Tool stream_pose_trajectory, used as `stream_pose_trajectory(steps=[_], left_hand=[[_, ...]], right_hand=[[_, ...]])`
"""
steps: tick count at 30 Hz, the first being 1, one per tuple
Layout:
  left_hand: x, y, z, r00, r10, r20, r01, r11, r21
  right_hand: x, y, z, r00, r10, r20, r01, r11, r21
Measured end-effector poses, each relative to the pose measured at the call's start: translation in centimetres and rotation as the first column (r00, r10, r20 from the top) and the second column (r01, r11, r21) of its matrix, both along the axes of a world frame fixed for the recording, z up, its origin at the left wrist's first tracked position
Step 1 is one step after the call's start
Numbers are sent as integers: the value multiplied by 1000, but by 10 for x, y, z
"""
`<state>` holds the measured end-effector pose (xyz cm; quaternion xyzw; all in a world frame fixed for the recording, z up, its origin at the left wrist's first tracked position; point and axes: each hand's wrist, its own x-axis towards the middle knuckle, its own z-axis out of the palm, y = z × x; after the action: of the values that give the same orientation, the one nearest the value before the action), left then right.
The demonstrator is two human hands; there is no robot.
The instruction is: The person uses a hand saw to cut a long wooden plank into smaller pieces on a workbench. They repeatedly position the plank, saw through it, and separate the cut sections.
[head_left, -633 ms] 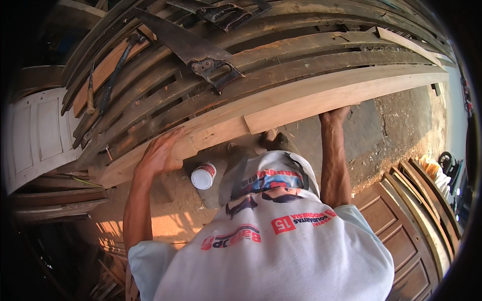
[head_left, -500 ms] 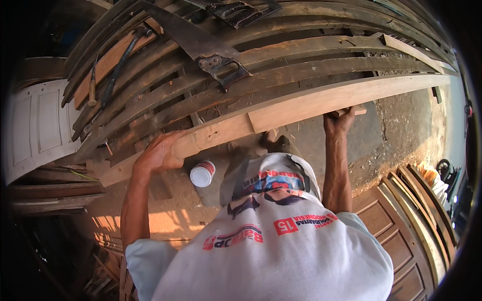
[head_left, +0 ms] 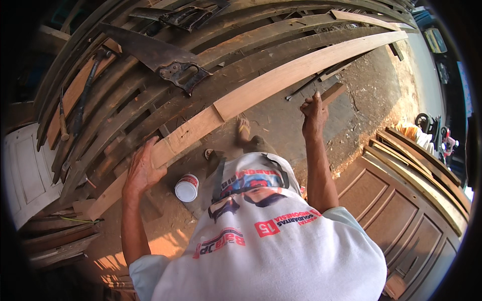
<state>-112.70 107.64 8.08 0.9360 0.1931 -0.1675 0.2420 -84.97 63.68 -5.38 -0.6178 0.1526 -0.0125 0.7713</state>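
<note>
A long pale wooden plank (head_left: 281,79) runs slantwise from lower left to upper right, on edge against the slatted timber stack. My left hand (head_left: 143,168) is closed over its near-left part, fingers across the top edge and thumb on the near face. A dark step or joint line crosses the plank right of that hand. My right hand (head_left: 315,114) grips a short wooden block (head_left: 333,94), thumb up, over the floor to the right and apart from the plank. Beyond the plank, a handsaw (head_left: 155,55) lies on the slats.
A hammer (head_left: 89,80) and a wooden-handled chisel (head_left: 63,120) lie at far left, with another saw (head_left: 188,17) at the back. A white-lidded can (head_left: 186,188) stands on the floor near my left forearm. Panelled wooden doors (head_left: 386,200) lean at right; a white door (head_left: 30,170) is at left.
My right hand has come away from the plank's underside with the short block in it. My left hand stays on the plank. The whole view has turned, shifting the stack up and left.
</note>
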Motion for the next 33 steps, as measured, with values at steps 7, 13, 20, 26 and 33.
stream_pose_trajectory(steps=[7,13,20,26,33], left_hand=[[-5,-13,-14,965,7,263,-13,1000,20],[-9,-35,-25,816,140,561,-82,989,-127],[-12,-53,-33,822,220,526,-206,975,-85],[-12,-53,-46,807,115,579,-172,984,44],[-9,-57,-42,820,102,564,-173,982,73]], right_hand=[[-75,36,102,826,502,258,-153,639,-754],[-81,125,138,224,974,38,-190,82,-978],[-61,194,111,-164,986,17,-98,1,-995],[-60,195,105,-211,975,67,-147,36,-988],[-22,143,116,13,999,36,-251,38,-967]])
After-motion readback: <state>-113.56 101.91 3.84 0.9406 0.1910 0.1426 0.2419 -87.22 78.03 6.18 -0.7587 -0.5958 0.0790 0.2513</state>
